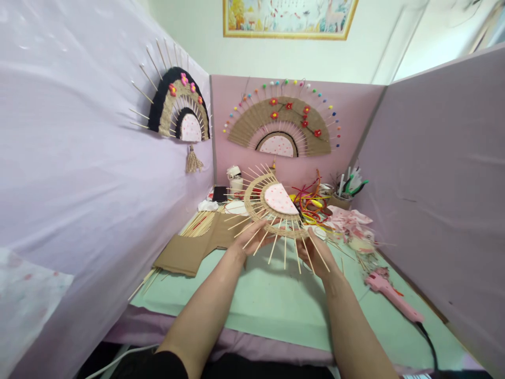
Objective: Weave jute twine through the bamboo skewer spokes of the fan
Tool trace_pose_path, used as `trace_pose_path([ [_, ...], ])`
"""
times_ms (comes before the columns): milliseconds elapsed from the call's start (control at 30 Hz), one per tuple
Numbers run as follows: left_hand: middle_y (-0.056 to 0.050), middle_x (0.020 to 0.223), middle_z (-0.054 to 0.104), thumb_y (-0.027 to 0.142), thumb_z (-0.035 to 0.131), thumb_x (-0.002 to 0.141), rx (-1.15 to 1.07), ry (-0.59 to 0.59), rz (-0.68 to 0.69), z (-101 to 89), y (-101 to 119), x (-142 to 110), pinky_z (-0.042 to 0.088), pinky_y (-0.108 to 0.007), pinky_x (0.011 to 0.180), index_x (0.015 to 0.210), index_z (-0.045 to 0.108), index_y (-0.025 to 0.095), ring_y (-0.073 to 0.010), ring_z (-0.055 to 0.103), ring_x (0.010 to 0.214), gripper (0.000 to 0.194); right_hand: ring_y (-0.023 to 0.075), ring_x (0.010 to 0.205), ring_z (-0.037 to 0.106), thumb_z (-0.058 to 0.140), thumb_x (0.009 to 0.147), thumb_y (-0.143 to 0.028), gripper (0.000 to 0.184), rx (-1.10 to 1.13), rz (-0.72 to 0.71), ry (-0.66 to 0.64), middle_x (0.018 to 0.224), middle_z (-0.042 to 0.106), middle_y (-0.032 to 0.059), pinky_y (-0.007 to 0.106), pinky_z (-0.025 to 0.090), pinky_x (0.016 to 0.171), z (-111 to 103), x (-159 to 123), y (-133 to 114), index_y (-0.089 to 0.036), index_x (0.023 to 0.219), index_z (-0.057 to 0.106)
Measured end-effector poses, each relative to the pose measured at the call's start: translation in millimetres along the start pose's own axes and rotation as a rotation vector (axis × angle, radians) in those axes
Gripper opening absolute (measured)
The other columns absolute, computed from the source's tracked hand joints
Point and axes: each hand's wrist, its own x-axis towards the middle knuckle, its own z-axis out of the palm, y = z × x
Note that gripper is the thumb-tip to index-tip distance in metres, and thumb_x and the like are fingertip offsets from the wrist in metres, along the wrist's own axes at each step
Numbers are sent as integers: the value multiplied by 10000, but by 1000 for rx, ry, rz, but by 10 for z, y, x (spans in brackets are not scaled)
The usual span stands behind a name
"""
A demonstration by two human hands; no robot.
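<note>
A half-round fan ornament point(281, 200) is held up above the table, tilted, with its curved edge turned toward me and to the left. Its middle is a pale pink half-disc with reddish spots. Thin wooden sticks fan out from it, and a band of tan twine runs across them. My left hand point(256, 236) grips the twine band from the left, partly behind the sticks. On the lower right, my right hand point(313, 251) holds the band near its end, with some fingers hidden underneath.
Brown cardboard point(185, 255) and loose sticks point(200, 223) lie at left. A pink glue gun point(394, 297) with a cord rests at right. Colourful pipe cleaners point(311, 202), pink spotted cloth point(349, 221) and a tool pot point(340, 201) are behind. Two fan ornaments hang on the partitions.
</note>
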Motion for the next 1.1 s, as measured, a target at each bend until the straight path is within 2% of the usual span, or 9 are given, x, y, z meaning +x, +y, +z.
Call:
trace_pose_path([
  [100, -81, 1176, 614, 233, 572, 817, -17, 70, 54, 0, 9, 21, 505, -337, 806, 1312, 430, 268, -221, 617, 993, 516, 48, 375, 241, 648, 696, -514, 352, -59, 28, -39, 464, 385, -65, 194, 148, 357, -27, 15, 44, -194, 792, 541],
  [233, -57, 1174, 616, 230, 585, 806, -29, 148, 118, 17, 13, 39, 505, -296, 770, 1289, 458, 309, -190, 610, 984, 505, 29, 411, 235, 698, 682, -419, 359, -105, 52, -105, 533, 425, -61, 185, 130, 392, -49, 3, 78, -182, 920, 572],
  [433, -43, 1161, 621, 224, 603, 788, -47, 167, 168, 25, 13, 38, 502, -338, 805, 1217, 526, 313, -180, 614, 959, 446, 33, 449, 267, 717, 673, -386, 311, -194, 78, -197, 556, 406, -51, 206, 139, 431, -48, -37, 85, -158, 853, 609],
  [633, -41, 1188, 606, 235, 620, 776, -52, 193, 131, 6, 22, 43, 492, -370, 854, 1190, 549, 296, -182, 609, 980, 425, 52, 484, 306, 727, 650, -398, 288, -232, 55, -167, 575, 411, -41, 218, 182, 454, -45, -40, 62, -158, 746, 600],
  [833, -45, 1244, 570, 247, 630, 770, -66, 164, 100, -6, 23, 51, 493, -417, 870, 1258, 485, 329, -215, 583, 1044, 515, 63, 482, 276, 719, 646, -424, 357, -168, -15, -65, 529, 361, -45, 223, 206, 450, -57, -1, 43, -169, 557, 484],
  [967, -60, 1233, 577, 240, 615, 781, -58, 140, 101, -30, 14, 59, 491, -419, 885, 1286, 461, 306, -223, 590, 1037, 532, 60, 481, 278, 717, 661, -423, 351, -101, -22, -54, 523, 347, -48, 215, 215, 444, -74, 13, 43, -171, 569, 490],
  [1100, -59, 1196, 599, 223, 620, 779, -53, 164, 119, -70, 6, 83, 501, -386, 875, 1272, 471, 285, -208, 606, 1005, 518, 57, 477, 291, 755, 611, -426, 331, -87, -29, -26, 531, 379, -47, 210, 227, 441, -65, 13, 43, -173, 633, 543],
])
